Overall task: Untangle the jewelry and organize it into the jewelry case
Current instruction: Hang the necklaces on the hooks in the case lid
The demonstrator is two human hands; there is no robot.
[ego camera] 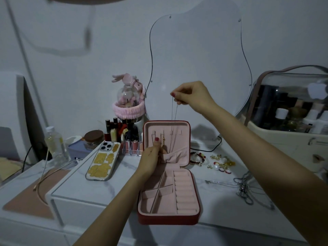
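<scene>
Standing open on the bench (110, 189), the one jewelry case (169, 194) is still showing five empty tray compartments. The left hand (150, 159) is gripping its lid pocket while the right hand's (191, 94) fingers (174, 95) are pinching one thin chain necklace (173, 114) above the lid. Silver chains (245, 189), beaded bracelets (197, 158) and a ring-and-earring pile (222, 163) are waiting right of it.

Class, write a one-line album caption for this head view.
Right hand dangles a thin necklace over the open jewelry case.
</scene>
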